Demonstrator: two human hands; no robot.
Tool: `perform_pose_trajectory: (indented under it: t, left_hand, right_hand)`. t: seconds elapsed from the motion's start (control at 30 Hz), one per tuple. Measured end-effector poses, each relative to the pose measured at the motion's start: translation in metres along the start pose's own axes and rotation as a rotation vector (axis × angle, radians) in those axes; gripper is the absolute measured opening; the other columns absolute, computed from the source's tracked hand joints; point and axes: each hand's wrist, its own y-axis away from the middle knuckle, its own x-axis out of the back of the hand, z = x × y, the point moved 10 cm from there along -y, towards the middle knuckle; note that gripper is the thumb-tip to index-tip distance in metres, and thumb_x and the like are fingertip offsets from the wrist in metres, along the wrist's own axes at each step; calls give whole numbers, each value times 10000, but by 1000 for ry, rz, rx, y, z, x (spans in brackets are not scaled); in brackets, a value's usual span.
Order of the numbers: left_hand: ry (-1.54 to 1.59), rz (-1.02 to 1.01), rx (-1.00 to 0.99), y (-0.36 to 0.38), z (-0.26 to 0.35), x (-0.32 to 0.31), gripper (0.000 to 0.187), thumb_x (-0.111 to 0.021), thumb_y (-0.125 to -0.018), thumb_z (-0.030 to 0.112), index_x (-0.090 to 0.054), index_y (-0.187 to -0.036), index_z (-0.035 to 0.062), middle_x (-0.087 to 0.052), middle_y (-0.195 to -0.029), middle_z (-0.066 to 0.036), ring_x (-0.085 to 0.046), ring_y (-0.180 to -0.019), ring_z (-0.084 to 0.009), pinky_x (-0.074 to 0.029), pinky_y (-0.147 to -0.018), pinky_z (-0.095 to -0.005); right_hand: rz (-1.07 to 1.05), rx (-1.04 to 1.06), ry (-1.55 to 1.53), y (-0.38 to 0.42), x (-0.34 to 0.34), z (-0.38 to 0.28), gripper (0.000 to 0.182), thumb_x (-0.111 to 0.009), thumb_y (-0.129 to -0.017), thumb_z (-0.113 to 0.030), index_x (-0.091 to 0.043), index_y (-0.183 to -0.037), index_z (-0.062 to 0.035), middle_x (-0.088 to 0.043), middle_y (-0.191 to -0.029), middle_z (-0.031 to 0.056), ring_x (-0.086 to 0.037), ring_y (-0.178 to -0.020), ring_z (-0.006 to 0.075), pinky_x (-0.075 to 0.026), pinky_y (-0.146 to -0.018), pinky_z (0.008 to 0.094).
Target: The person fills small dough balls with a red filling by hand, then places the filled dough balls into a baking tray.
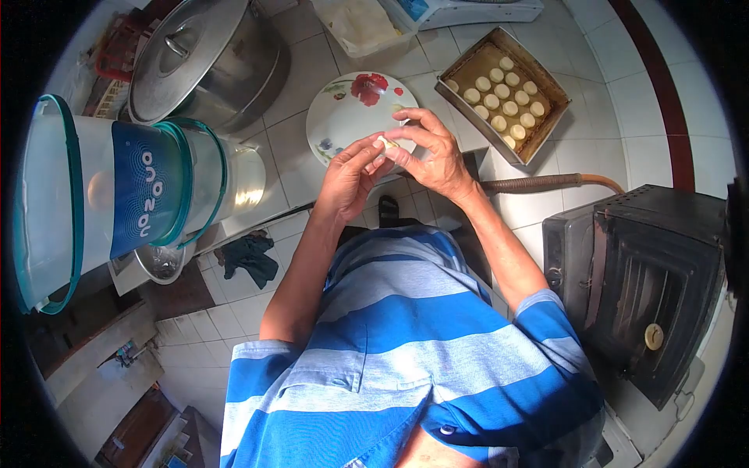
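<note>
Above the near edge of a white plate (pixel 328 117) with a red flower print, my two hands meet around a small pale piece of dough (pixel 388 143). My left hand (pixel 355 173) pinches it between thumb and fingertips. From the other side, the thumb and fingers of my right hand (pixel 437 160) close on the same piece; part of it is hidden by the fingers. A small pale lump (pixel 398 108) shows on the plate beside my right fingertips. To the right, a square metal baking tray (pixel 461 93) holds several pale round dough pieces (pixel 510 108) in rows.
At left stand a large lidded steel pot (pixel 257 78) and clear buckets with teal rims (pixel 152 187). A plastic container (pixel 363 31) sits at the back beside a pale blue-white device (pixel 484 14). On the right are a black oven (pixel 655 265) and a brown hose (pixel 538 184).
</note>
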Motion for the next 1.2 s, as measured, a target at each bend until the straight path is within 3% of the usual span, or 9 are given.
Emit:
perform_pose_trajectory:
  t: [0.37, 0.57, 0.63, 0.67, 0.73, 0.83, 1.07, 1.13, 1.2]
  left_hand:
    - [-15, 73, -19, 4, 3, 2, 364, -691, -1004, 122, -581, -1322, -18, -674, -1164, -92, -692, -1046, -177, -565, -1036, -345]
    - [-46, 38, -9, 4, -1, -2, 347, -705, -1004, 152, -616, -1293, -17, -679, -1167, -92, -685, -1066, -176, -569, -1001, -326]
    - [-63, 53, -13, 4, 0, -2, 340, -705, -1005, 159, -626, -1284, -18, -681, -1172, -92, -683, -1070, -173, -571, -991, -322]
    - [-61, 33, -11, 5, 0, -4, 331, -697, -1010, 157, -630, -1282, -19, -682, -1182, -95, -682, -1074, -174, -572, -992, -321]
    - [-61, 10, -7, 6, 0, -6, 322, -689, -1015, 154, -633, -1281, -20, -682, -1191, -97, -682, -1079, -174, -573, -992, -321]
    - [-5, 10, -3, 8, 2, -6, 314, -670, -1025, 143, -631, -1288, -24, -682, -1203, -102, -682, -1089, -184, -584, -977, -310]
    - [57, -22, -8, 12, 3, -8, 316, -653, -1027, 118, -616, -1302, -34, -684, -1205, -114, -697, -1104, -210, -602, -982, -325]
    - [55, -19, -8, 14, 2, -9, 316, -652, -1025, 112, -614, -1302, -37, -685, -1203, -120, -699, -1106, -213, -600, -993, -339]
    - [69, -49, -40, 15, 6, -14, 306, -643, -1023, 84, -610, -1301, -40, -688, -1188, -132, -699, -1102, -211, -596, -1010, -361]
  right_hand:
    - [39, -85, -130, -2, 5, 13, 200, -822, -887, -240, -789, -1017, -93, -663, -1240, 104, -678, -1072, 261, -559, -888, 353]
    - [-49, 9, -47, 5, -8, 19, 220, -810, -905, -213, -762, -1031, -38, -641, -1305, 114, -651, -1108, 193, -553, -895, 352]
    - [-46, -242, -351, 10, -16, 44, 229, -780, -941, -223, -729, -1071, -42, -656, -1244, 94, -633, -1092, 153, -535, -911, 337]
    - [-44, -243, -350, 11, -18, 45, 229, -780, -941, -223, -729, -1071, -42, -656, -1244, 94, -633, -1092, 153, -535, -911, 337]
    - [-62, -663, -948, 31, -46, 67, 247, -736, -984, -238, -685, -1135, -50, -661, -1173, 58, -617, -1067, 122, -516, -925, 320]
    - [-20, -780, -1096, 36, -52, 66, 294, -695, -1011, -245, -643, -1228, -55, -656, -1129, 28, -612, -1058, 116, -506, -931, 307]
    - [-38, -493, -781, 21, -27, 42, 348, -737, -987, -227, -647, -1262, -34, -657, -1156, 44, -593, -1094, 126, -503, -967, 320]
    - [29, -305, -536, 17, -11, 33, 407, -791, -946, -258, -648, -1241, -15, -685, -1192, 60, -668, -1023, 130, -546, -872, 284]
    - [17, -364, -516, 24, -16, 40, 423, -796, -941, -273, -652, -1253, -27, -687, -1191, 63, -665, -1058, 139, -541, -891, 296]
